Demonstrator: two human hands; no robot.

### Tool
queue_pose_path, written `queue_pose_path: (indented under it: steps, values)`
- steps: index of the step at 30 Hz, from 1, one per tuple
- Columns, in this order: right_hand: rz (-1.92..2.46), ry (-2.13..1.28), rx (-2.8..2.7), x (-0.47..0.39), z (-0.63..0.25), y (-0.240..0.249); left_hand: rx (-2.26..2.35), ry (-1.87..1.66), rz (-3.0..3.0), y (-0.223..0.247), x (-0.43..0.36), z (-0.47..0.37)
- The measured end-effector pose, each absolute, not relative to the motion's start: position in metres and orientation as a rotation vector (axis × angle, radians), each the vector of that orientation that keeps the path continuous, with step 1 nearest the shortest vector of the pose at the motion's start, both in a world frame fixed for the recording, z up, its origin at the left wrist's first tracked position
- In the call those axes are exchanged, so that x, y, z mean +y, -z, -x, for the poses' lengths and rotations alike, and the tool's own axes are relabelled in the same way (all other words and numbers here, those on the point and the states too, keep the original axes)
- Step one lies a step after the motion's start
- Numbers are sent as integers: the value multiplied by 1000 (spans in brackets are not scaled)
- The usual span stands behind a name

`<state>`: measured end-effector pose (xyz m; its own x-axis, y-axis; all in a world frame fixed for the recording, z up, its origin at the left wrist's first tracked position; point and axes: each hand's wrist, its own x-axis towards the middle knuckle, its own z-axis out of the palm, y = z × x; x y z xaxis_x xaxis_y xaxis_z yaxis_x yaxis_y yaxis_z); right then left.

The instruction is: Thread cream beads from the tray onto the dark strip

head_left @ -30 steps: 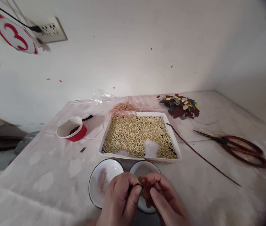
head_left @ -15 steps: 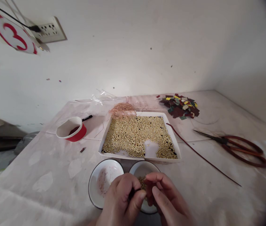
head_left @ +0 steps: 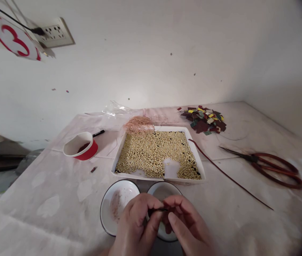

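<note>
Over the two bowls, my left hand (head_left: pixel 140 222) pinches a small dark piece (head_left: pixel 163 209) between thumb and forefinger; its kind is too small to tell. My right hand (head_left: pixel 189 222) is curled close beside it, fingertips at the end of that piece. Whatever the right fingers hold is hidden. Beneath my hands is a white bowl (head_left: pixel 161 189) with a dark rim, mostly covered. Another white bowl (head_left: pixel 125 195), with reddish residue inside, stands to its left. Just beyond the bowls lies a white tray (head_left: pixel 202 170) of small pale beads (head_left: pixel 151 153), with a few dark ones among them.
A red paper cup (head_left: pixel 90 151) and a black marker (head_left: pixel 99 133) are on the left. Copper-coloured strands (head_left: pixel 138 124) lie at the tray's back corner. A heap of coloured scraps (head_left: pixel 202 121), a dark red cord (head_left: pixel 228 173) and scissors (head_left: pixel 273 169) are to the right.
The fingertips of both hands have come closer together, and the dark piece now shows between them. Tray, bowls and scissors have stayed in place.
</note>
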<state>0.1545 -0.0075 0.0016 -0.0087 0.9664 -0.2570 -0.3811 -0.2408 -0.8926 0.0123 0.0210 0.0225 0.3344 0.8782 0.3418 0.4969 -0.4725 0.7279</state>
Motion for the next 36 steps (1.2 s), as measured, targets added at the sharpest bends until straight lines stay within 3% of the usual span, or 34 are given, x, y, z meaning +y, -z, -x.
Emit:
queue_pose_path:
  steps: [11,36]
  values:
    - [1055,-1622,-707,-6,-151,-4,1067,-1162,-2289,-34,23,-12]
    - [968,-1759,-446,-4,-147,7,1182,-1142,-2375,-31,24,-15]
